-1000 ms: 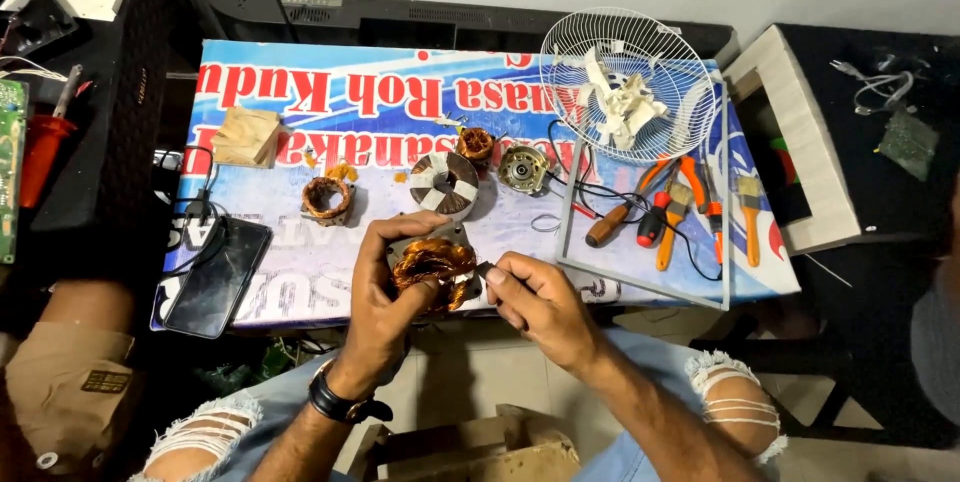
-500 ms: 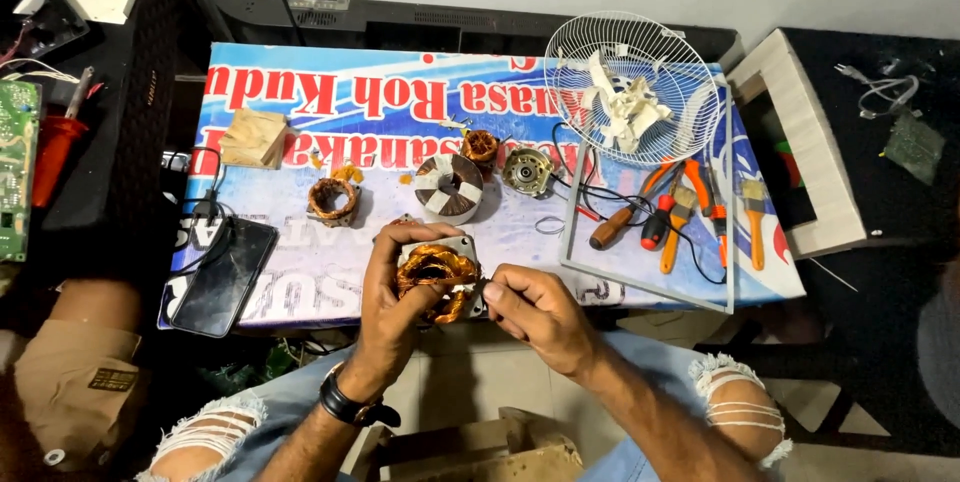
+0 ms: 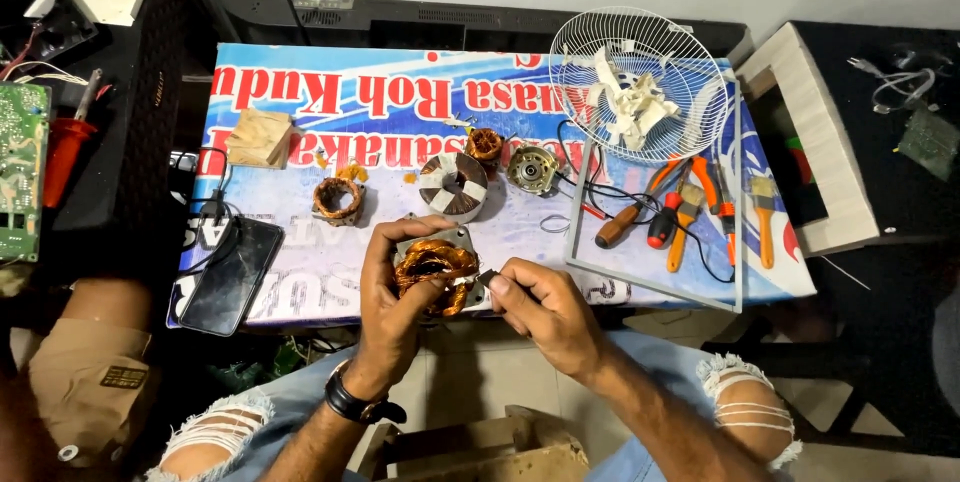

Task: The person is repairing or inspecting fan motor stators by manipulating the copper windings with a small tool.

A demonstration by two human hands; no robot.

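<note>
Resting within left-hand (image 3: 392, 294) grip: copper-wound stator (image 3: 437, 270)

A copper-wound motor stator (image 3: 436, 270) with a grey metal core, held tilted above the table's near edge.

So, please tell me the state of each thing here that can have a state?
left hand: gripping the copper-wound stator, held above the table edge
right hand: pinching a small dark tool against the stator
phone: screen dark, lying flat, cable plugged in
fan guard: detached, lying flat
pliers: lying shut
</note>
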